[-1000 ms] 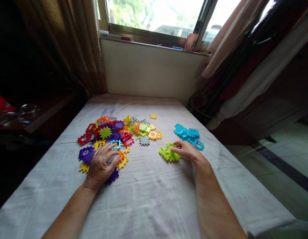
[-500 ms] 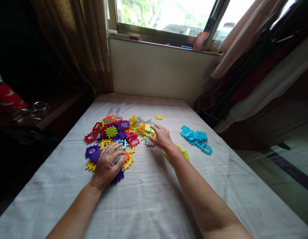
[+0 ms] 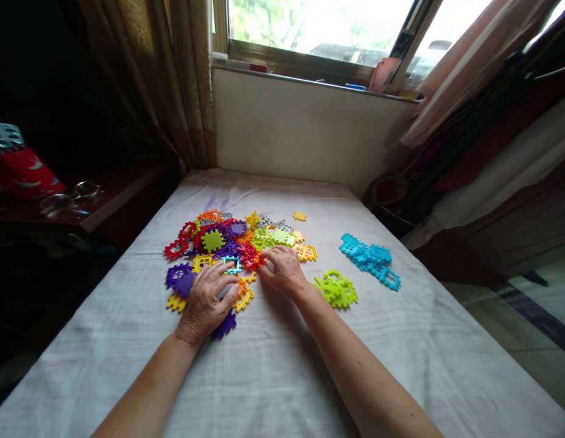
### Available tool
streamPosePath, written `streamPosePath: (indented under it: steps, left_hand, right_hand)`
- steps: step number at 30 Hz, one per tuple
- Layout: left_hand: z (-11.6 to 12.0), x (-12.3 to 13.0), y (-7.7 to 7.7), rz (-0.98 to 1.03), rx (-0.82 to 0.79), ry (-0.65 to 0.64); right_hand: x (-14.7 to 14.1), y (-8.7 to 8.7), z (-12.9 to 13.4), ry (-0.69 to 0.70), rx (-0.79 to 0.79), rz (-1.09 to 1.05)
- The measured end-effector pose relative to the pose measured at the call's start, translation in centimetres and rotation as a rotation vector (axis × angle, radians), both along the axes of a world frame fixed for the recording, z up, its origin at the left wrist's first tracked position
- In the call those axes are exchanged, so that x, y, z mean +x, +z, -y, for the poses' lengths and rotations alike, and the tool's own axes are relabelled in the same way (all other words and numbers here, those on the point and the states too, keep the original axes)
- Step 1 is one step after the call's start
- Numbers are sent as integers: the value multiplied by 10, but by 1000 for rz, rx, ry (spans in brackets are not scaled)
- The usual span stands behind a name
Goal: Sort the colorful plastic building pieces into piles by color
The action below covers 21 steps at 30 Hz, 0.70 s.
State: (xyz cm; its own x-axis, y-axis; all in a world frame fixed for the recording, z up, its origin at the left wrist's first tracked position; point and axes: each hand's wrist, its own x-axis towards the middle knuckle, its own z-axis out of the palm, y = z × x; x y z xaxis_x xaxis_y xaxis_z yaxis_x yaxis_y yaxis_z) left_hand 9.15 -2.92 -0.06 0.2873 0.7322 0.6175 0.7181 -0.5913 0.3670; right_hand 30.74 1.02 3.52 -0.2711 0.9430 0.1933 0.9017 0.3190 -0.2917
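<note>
the left hand lies over the near pieces, fingers spread; the right hand pinches an orange piece between thumb and fingertips at the pile's edge. its toothed rim could snag, so lifting it straight up seems best. green pieces lie near the right wrist, blue pieces beyond. farther off are what looks like a red container, something patterned at its top, and a pink cup, contents hidden.

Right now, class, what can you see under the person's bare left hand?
A dark purple, notched plastic piece is partly hidden by the bare left hand; a flat grey plastic piece shows beside its thumb. Whatever the palm covers cannot be seen.
</note>
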Motion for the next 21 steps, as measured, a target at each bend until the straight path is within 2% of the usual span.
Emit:
streamPosePath:
  steps: [2,4,9,11,13,17,21]
  left_hand:
    - [0,0,0,5,7,-6]
    - [0,0,0,11,8,-3]
    - [0,0,-1,7,-8,8]
    - [-1,0,-1,9,-10,4]
    - [-1,-1,-1,12,-16,2]
    - [-1,-1,-1,20,-22,2]
    - [-1,-1,0,27,-13,4]
  right_hand:
    - [4,0,6,53,-19,-51]
    - [11,3,1,41,-16,-69]
    - [35,13,-39,-262,27,34]
    - [40,12,-52,-305,-20,98]
    - [42,10,-59,-288,-64,155]
    - [42,8,-57,-288,-59,153]
    - [59,15,-35,-315,-8,22]
